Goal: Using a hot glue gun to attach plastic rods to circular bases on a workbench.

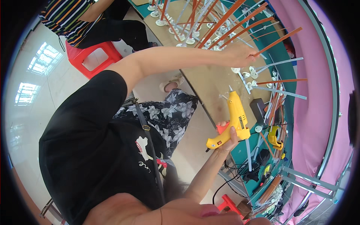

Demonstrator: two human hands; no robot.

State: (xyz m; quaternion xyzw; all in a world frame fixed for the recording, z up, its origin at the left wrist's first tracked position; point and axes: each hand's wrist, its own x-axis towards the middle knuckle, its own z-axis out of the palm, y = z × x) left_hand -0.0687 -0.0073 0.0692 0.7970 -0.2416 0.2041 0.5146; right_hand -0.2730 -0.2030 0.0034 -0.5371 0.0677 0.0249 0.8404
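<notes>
Fingertips of the left hand (239, 55) pinch a thin brown strip (281, 40), which slants up and away above the tan board (207, 83). The right hand (230, 139) has its fingers wrapped round the grip of a yellow glue gun (237, 110), by its red trigger (222, 128); the nozzle points toward the far part of the board, and a pale glue stick (248, 155) juts from the back. Other strips, brown and silvery, rise from white round bases (160, 22) beyond the left hand (quite a thicket). A black block (257, 109) lies near the gun.
</notes>
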